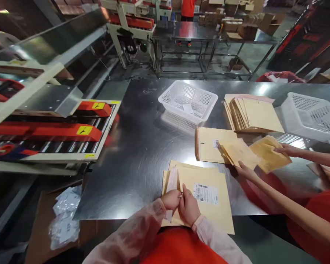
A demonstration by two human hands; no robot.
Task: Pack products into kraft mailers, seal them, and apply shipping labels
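"Two bare hands of mine at the near edge. State?"

"Left hand (pixel 171 200) closed, gripping the pale pink-and-white, lined paper strip (pixel 172 179). Right hand (pixel 190 208) half curled, fingertips meeting the left's; I cannot tell whether they pinch anything."

"Position of the strip?"

"Lengthwise over the left side of my loose pile of flat tan paper envelopes (pixel 224 218). White printed label (pixel 209 194) faces up, just right of my right hand."

"Support?"

"Dark, polished steel table (pixel 118 187). Note: the pile's near edge overhangs it, toward my body."

"Failure modes?"

"First: envelopes sliding off. Likely cause, in my judgement: a forearm or my front pushing on the overhang. Second: strip creasing or tearing, if my hands pull against each other. Third: top envelope skewing, if I drag the strip rather than lift it."

"Outside influence?"

"A co-worker's hand (pixel 248 172) at my right holds a yellow padded mailer (pixel 242 152) over the neighbouring tan stack (pixel 209 141). That stack lies near mine; one nudge could mix the two."

"White perforated plastic basket (pixel 205 99)?"

"Beyond both, apart from my hands. Low risk."
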